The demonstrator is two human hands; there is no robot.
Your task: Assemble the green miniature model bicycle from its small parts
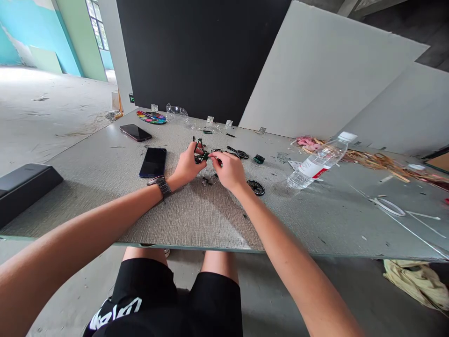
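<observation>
My left hand (188,164) is closed around a small dark-green and black model bicycle frame (199,143), held just above the table. Against the frame's right side, my right hand (229,169) pinches with thumb and forefinger; whatever lies between those fingertips is too small to make out. A loose toy spoked wheel (256,187) lies right of my right wrist. Behind that hand rests another small wheel with a black part (242,154). Tiny dark and metallic parts (207,181) are scattered below my hands.
Two phones (153,162) (135,132) and a paint palette (151,117) lie at the left. A dark green piece (259,159) sits right of the hands, before a tilted water bottle (317,161). Clear plastic packaging (176,111) lies at the back; a black case (26,189) stands far left.
</observation>
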